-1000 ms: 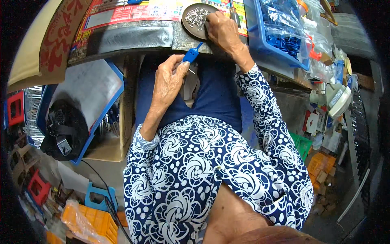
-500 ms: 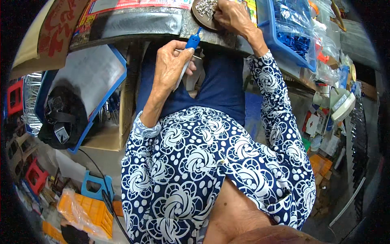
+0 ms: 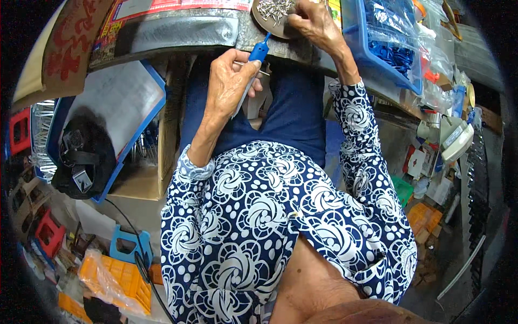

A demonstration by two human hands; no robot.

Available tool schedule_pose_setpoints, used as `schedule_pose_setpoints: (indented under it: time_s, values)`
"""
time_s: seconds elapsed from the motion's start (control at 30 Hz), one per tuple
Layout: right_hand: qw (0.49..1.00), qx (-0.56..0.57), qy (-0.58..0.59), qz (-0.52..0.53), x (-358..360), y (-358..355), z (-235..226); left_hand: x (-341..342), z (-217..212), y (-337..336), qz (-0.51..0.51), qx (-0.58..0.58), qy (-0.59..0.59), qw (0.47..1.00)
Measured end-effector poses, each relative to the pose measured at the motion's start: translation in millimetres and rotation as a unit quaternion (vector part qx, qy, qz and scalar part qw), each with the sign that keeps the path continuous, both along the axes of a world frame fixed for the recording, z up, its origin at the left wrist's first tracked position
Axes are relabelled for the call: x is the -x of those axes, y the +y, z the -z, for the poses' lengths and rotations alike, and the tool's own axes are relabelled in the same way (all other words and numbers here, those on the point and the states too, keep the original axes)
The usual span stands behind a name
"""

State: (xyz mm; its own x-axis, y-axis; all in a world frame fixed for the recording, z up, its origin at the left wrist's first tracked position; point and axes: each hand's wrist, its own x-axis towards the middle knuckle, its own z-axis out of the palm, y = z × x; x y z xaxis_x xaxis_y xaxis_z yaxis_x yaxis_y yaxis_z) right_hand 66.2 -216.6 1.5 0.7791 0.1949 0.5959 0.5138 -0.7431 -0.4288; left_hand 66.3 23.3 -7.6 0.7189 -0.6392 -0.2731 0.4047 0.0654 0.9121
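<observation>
Blue plastic piece (image 3: 259, 53), pinched in the left hand (image 3: 227, 79) at the near edge of the bench (image 3: 247, 36), is best held steady; the right hand (image 3: 319, 26) is curled over the dish (image 3: 262, 22) of small metal parts (image 3: 274, 9), its grip indeterminable.

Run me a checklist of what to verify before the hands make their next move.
1. Blue piece gripped: ok, pinched by the left hand.
2. Its narrow tip uncovered: ok, it points away from the person, with no finger on it.
3. Left hand free: not ok, a thin metal rod also sticks out by the thumb.
4. Small metal parts within reach: ok, many lie in the brown dish.
5. Right hand at the dish: ok, its fingers are at the right side.
6. Part pinched in the right fingers: cannot tell, they hide it.
</observation>
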Motion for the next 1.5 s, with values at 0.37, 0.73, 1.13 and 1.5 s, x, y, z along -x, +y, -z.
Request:
schedule_pose_setpoints:
  time_s: [0.37, 0.73, 1.13, 1.5]
  values:
    - [0.959, -0.117, 0.218, 0.140, 9.0, 31.8, -24.1, -11.2, -5.9, -15.2, -0.030, 0.027, -0.023, 0.999]
    - [0.945, -0.167, 0.230, 0.163, 6.2, 31.4, -18.6, -22.1, -11.6, -25.6, -0.033, 0.011, -0.026, 0.999]
    - [0.927, -0.212, 0.288, 0.109, 15.0, 49.5, -27.4, -23.8, -10.5, -29.2, -0.062, 0.003, -0.071, 0.996]
    - [0.964, -0.108, 0.197, 0.143, 21.3, 67.7, -26.6, -20.5, -8.2, -29.4, -0.064, -0.030, -0.114, 0.991]
